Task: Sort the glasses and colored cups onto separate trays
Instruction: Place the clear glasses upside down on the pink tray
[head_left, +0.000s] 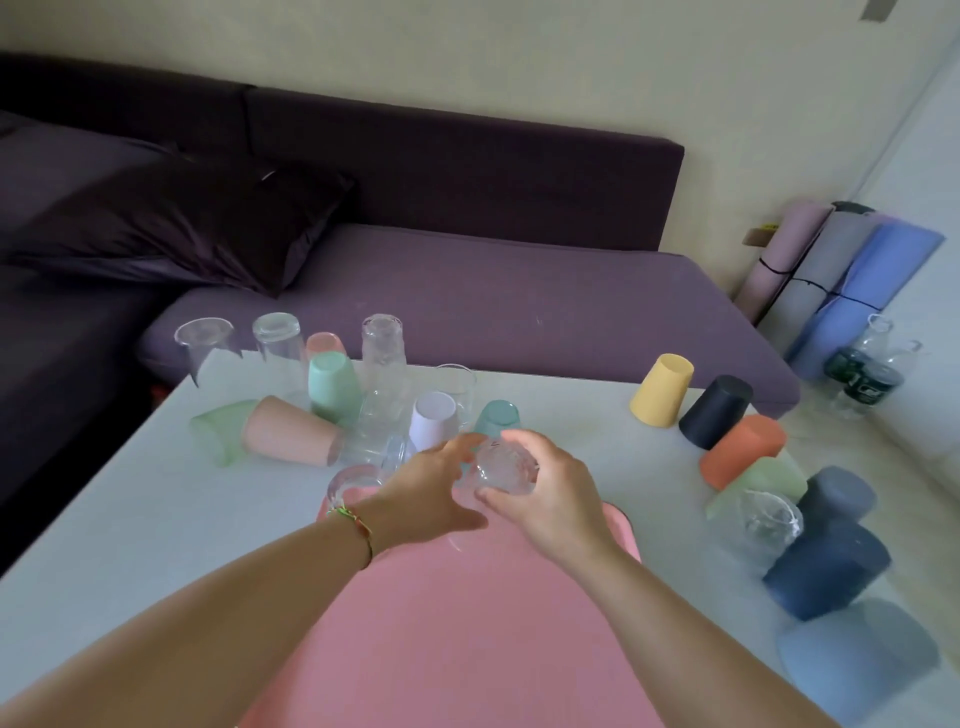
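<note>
A pink tray (467, 639) lies on the white table (130, 519) right in front of me. My right hand (545, 493) grips a clear glass (506, 467) over the tray's far edge. My left hand (431, 488) reaches beside it, fingers extended and touching that glass. Another clear glass (353, 480) stands at the tray's far left corner. Beyond lie mixed glasses and colored cups: a peach cup (288, 436) on its side, a mint cup (332, 384), a lilac cup (434, 418), a teal cup (496, 418), and tall clear glasses (382, 353).
At the right stand a yellow cup (662, 389), a navy cup (717, 410), an orange cup (743, 449), grey-blue cups (826, 566) and a lying clear glass (763, 522). A purple sofa (467, 296) runs behind the table. Rolled mats (841, 275) and bottles stand on the floor at right.
</note>
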